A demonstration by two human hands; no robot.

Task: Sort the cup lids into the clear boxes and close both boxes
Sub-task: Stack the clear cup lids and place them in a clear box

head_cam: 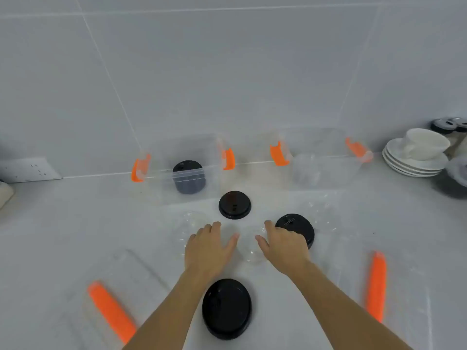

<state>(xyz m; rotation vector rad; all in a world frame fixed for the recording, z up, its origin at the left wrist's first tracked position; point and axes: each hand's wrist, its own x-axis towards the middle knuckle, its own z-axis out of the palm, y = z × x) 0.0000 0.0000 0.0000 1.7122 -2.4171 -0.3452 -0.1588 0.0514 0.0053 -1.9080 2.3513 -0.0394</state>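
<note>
Two hands over scattered cup lids

Left hand (pixel 208 251) and right hand (pixel 284 246) hover spread open, gripping nothing, beside a clear lid (pixel 252 248); black lids (pixel 234 205) lie around.

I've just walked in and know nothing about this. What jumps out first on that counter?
The bright orange latches on two clear boxes against the wall, and the orange handles of the two box covers lying near the front edge. Then the black lids scattered on the white counter, one already inside the left box. Two bare hands, left and right, reach over the middle, open, beside faint clear lids.
</note>
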